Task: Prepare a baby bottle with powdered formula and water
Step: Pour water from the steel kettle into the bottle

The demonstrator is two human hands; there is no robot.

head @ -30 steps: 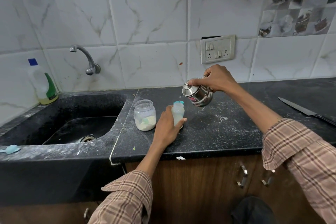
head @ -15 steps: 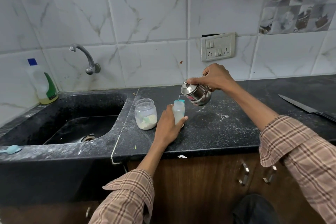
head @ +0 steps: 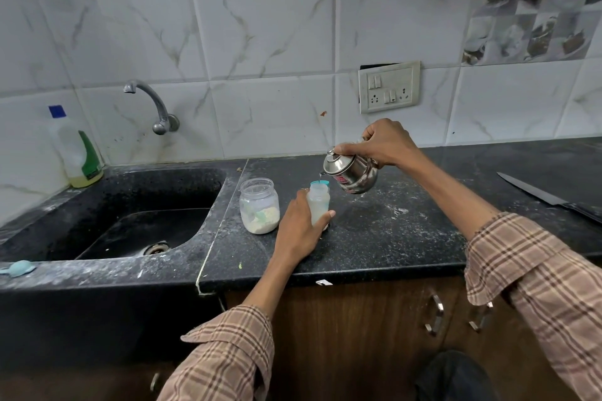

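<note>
Two hands work mid-table. Left hand [head: 301,225] grips the baby bottle [head: 318,205]. Right hand [head: 386,142] grasps a tilted steel kettle [head: 353,172] over its mouth.

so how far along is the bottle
Powder looks done: the bottle holds something pale. In hand: the right hand tips the kettle over its mouth while the left hand steadies it. Left: finish filling, cap, shake. No cap in view.
</note>
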